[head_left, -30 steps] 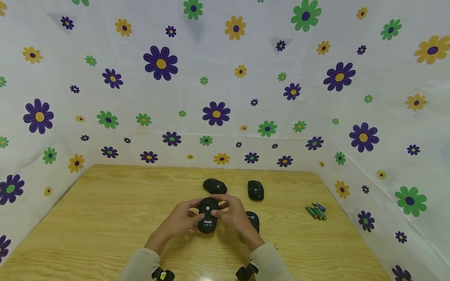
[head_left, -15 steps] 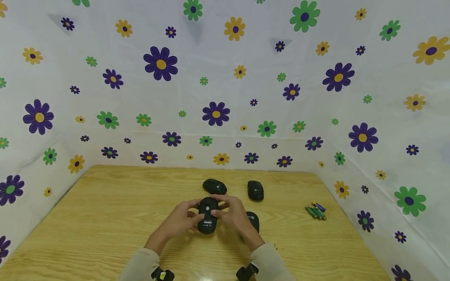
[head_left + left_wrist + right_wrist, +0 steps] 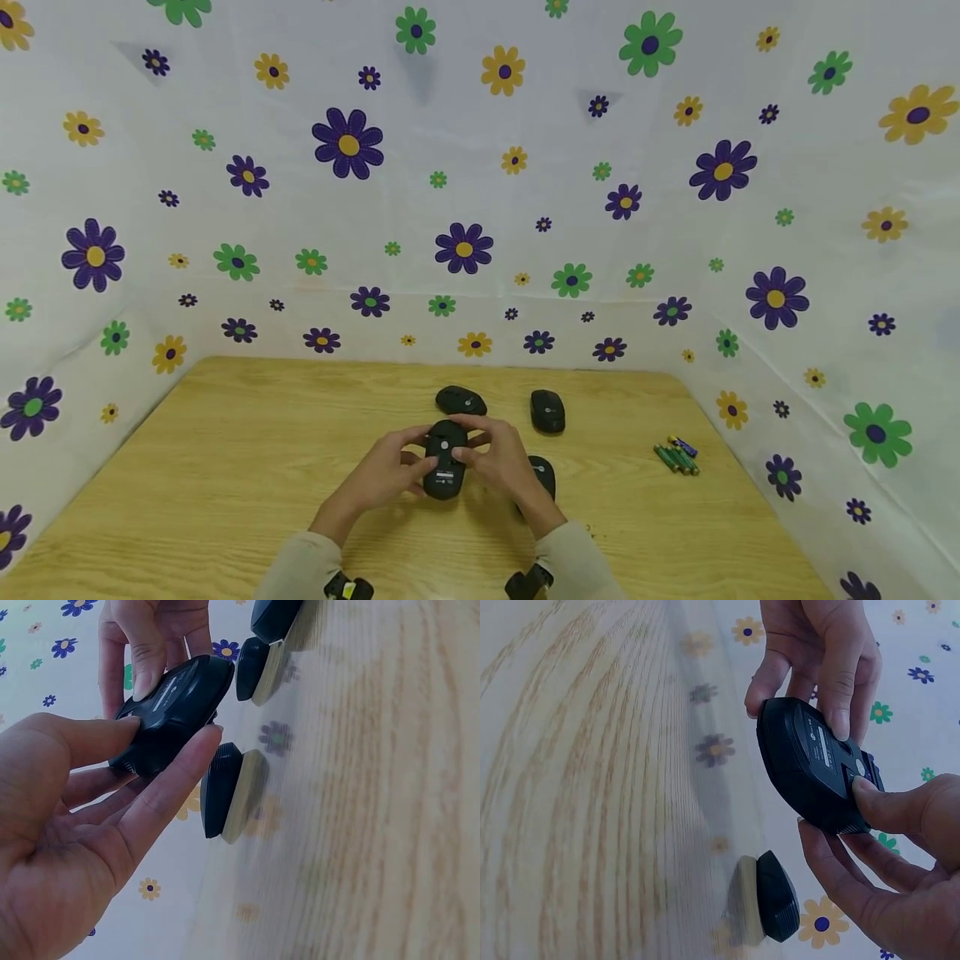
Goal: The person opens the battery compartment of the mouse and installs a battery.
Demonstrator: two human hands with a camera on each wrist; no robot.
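Both hands hold one black computer mouse [image 3: 444,479], its underside with a white label turned up toward the head camera. My left hand [image 3: 382,471] grips its left side, the thumb lying on the underside and the fingers along the edge and beneath. From the other side my right hand [image 3: 495,454] pinches it, thumb on the underside near a pale round spot. In the right wrist view, the held mouse [image 3: 802,761] is raised above the table, with the right thumb [image 3: 885,806] pressed near a recess in its base.
Two more black mice, one [image 3: 461,401] behind the hands and another [image 3: 547,412] to its right, lie on the wooden table [image 3: 262,450]. A third mouse [image 3: 543,475] is partly hidden by the right wrist. Several green batteries [image 3: 676,459] and a blue one [image 3: 682,447] lie at the right.
The head view has shifted slightly, so the whole scene sits a little lower. The hands keep their grip on the mouse with almost no movement.
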